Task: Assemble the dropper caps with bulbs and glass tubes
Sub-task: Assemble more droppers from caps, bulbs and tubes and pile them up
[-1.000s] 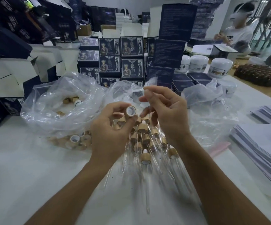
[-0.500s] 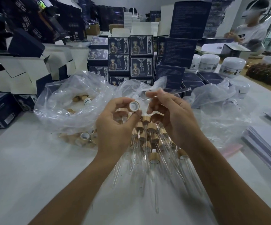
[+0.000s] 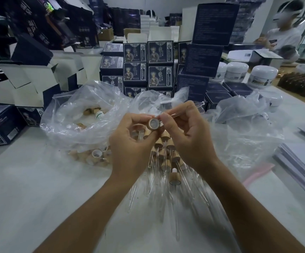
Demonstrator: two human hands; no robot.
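Note:
My left hand (image 3: pixel 129 145) pinches a bamboo-coloured dropper cap (image 3: pixel 153 123), its open white-lined mouth turned towards me. My right hand (image 3: pixel 186 136) pinches a thin clear glass tube (image 3: pixel 182 111) that slants up to the right; the tube's near end touches the cap's rim. Below both hands lies a pile of assembled droppers (image 3: pixel 168 157), bamboo caps at the top and glass tubes fanning towards me. Loose caps (image 3: pixel 96 154) sit in and beside a clear plastic bag (image 3: pixel 78 114) on the left.
Dark printed cartons (image 3: pixel 148 64) are stacked behind the bags, open white-lined boxes (image 3: pixel 29 84) at the left, white jars (image 3: pixel 261 75) at the back right. A paper stack (image 3: pixel 301 167) lies at the right edge. Another clear bag (image 3: pixel 243 121) spreads right. A person stands far right.
My hands have come together: the glass tube's end has moved from above my right fingers to the cap's rim. The cap's mouth has turned more towards me.

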